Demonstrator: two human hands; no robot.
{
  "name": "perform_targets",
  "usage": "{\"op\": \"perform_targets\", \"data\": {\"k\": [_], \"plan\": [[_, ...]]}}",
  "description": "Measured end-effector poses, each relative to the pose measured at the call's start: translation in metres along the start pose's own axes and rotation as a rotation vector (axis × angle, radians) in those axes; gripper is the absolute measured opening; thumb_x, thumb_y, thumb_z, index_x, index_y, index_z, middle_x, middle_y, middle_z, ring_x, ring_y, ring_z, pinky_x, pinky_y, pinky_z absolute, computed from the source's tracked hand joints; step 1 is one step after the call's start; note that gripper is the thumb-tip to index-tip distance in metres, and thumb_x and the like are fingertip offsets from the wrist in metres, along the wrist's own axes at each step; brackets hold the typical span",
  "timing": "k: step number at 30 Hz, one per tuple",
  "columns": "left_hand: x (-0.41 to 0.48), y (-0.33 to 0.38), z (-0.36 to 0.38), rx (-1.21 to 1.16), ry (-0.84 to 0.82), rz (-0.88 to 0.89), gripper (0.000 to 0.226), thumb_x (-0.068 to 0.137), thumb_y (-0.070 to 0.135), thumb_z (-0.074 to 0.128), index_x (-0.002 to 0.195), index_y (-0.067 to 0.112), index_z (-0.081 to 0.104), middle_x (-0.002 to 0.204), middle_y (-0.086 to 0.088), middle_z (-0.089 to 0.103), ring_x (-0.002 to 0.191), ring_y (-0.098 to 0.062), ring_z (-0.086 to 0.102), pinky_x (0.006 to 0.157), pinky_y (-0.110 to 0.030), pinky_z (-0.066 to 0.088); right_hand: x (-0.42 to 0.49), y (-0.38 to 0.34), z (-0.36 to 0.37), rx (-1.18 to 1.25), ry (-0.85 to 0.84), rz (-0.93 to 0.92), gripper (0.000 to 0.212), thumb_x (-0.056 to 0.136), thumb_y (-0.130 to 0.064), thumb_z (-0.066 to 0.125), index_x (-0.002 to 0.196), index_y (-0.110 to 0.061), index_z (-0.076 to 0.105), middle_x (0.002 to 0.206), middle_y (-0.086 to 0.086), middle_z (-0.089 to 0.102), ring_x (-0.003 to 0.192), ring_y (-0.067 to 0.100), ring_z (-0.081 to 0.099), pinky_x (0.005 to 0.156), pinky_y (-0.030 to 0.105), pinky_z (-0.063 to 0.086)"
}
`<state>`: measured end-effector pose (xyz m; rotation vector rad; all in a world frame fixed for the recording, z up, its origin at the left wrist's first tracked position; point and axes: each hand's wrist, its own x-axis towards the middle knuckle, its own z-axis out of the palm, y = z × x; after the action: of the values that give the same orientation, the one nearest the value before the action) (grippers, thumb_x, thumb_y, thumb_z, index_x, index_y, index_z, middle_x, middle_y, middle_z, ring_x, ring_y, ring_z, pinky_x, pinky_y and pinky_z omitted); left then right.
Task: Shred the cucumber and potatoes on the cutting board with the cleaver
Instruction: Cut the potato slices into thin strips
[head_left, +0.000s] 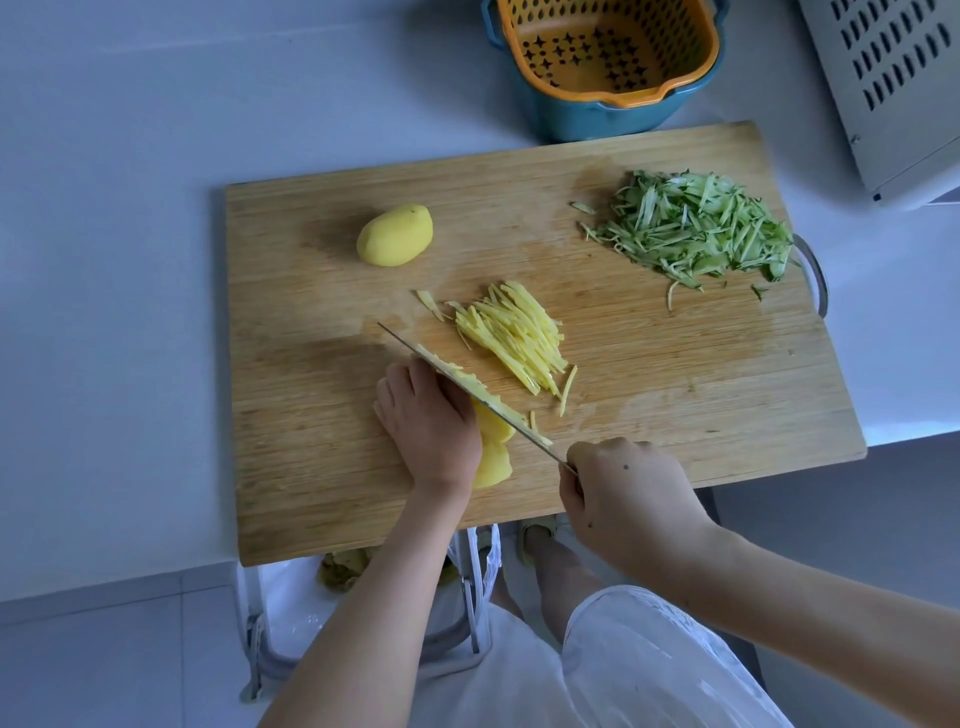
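A wooden cutting board (649, 374) lies on the white counter. My left hand (428, 423) presses down on a stack of yellow potato slices (493, 457), its fingers curled against the flat of the cleaver (467, 387). My right hand (618, 493) grips the cleaver's handle, which it hides; the blade stands edge-down over the slices, with potato bits stuck to it. A pile of potato shreds (514, 335) lies just right of the blade. A whole peeled potato (395, 235) sits at the board's far left. Cucumber shreds (696, 228) are heaped at the far right.
An orange colander inside a blue bowl (602, 67) stands behind the board. A perforated grey appliance (898, 88) fills the top right corner. Below the counter edge sits a waste bin with a white bag (296, 613) holding peels. The board overhangs the counter's front edge.
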<state>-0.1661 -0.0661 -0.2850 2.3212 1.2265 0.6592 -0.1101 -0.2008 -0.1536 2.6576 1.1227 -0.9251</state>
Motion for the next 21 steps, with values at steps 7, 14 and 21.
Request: {"op": "perform_targets", "data": {"k": [7,14,21], "plan": [[0.001,0.003,-0.003,-0.01,-0.003,0.002,0.016,0.079,0.014,0.04,0.077,0.003,0.052,0.081,-0.018,0.052,0.076,-0.033,0.05,0.071,-0.035,0.028,0.037,-0.006,-0.008,0.064,0.029,-0.07,0.038,0.095,-0.022,0.035,0.057,-0.018,0.031,0.056,-0.003,0.036,0.047,0.013,0.032,0.042,0.024,0.023],[0.0,-0.001,0.002,-0.045,0.01,-0.018,0.006,0.08,0.005,0.049,0.084,0.004,0.054,0.084,-0.017,0.055,0.081,-0.031,0.049,0.074,-0.034,0.031,0.025,-0.01,0.003,0.0,-0.002,-0.051,0.036,0.096,-0.024,0.034,0.061,-0.018,0.03,0.059,-0.003,0.034,0.047,0.012,0.03,0.043,0.025,0.02],[0.001,0.002,-0.001,-0.065,0.014,-0.011,0.016,0.083,0.012,0.04,0.08,0.003,0.053,0.08,-0.017,0.054,0.076,-0.032,0.05,0.072,-0.033,0.03,0.01,-0.001,-0.004,0.023,0.014,-0.037,0.039,0.095,-0.024,0.035,0.057,-0.019,0.027,0.057,-0.003,0.035,0.047,0.012,0.03,0.042,0.025,0.02]]}}
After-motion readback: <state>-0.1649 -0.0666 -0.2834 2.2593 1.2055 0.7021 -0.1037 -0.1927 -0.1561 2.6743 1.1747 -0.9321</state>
